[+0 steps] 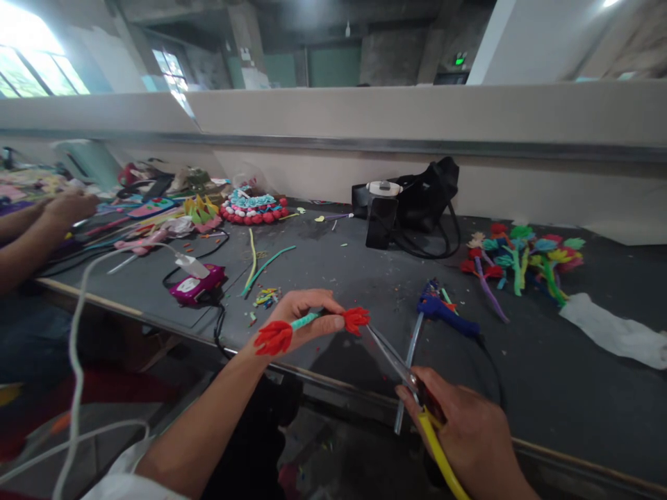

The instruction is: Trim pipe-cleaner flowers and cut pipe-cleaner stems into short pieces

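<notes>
Between the thumb and fingers of my left hand (pixel 307 316) is a pipe-cleaner flower with a red bloom (pixel 356 320) pointing right. Its turquoise stem (pixel 304 321) runs back across the hand to a second red bloom (pixel 273 337) by the wrist. My right hand (pixel 463 423) is closed round a pair of scissors (pixel 396 360) with yellow handles. The blade tips are at the edge of the right-hand bloom; whether they touch it I cannot tell. Beyond the scissors lies a blue glue gun (pixel 445 311) with a clear glue stick (pixel 409 371) angled down from it.
Colourful pipe-cleaner flowers (pixel 521 257) lie at the right beside a white wrapper (pixel 615 330). A black bag (pixel 427 201) stands against the partition. A purple power socket (pixel 198 285) with a white cable sits left. A co-worker's hands (pixel 67 208) are at far left.
</notes>
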{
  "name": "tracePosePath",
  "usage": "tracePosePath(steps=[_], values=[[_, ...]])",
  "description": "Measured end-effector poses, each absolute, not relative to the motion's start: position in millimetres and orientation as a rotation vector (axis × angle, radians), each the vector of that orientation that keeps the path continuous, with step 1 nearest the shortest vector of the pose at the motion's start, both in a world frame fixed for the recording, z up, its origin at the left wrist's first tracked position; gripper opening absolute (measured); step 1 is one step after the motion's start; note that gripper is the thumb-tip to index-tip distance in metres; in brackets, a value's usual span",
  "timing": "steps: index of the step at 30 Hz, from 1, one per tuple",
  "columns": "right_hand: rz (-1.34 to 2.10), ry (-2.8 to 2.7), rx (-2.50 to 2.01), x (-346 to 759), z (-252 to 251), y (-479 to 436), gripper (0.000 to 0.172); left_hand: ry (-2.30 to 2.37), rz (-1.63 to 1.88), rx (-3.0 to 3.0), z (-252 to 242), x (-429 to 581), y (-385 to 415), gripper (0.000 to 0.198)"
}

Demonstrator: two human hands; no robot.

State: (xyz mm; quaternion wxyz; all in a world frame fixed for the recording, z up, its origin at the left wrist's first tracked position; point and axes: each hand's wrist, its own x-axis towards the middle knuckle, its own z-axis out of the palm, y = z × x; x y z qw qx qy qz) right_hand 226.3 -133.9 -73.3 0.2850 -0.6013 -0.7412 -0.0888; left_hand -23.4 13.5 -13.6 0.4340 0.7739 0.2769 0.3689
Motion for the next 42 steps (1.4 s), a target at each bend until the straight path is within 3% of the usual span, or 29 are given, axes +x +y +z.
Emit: tracePosePath(steps=[21,29,42], values=[[-0.262,-2.018,-1.622,226.6,-72.4,-132.0,0.035,0.575,0.965,2.014,-13.4,-23.3,17.2,0.009],[-0.221,-2.138,-1.55,231.7,-68.2,-132.2,0.02,0.607,0.949,2.024,-11.1,-21.9,15.9,0.012],[-0.003,-2.117,-1.509,234.2,-73.2,-118.7,0.028,0.781,0.913,1.955,-0.1,-22.2,8.6,0.019]])
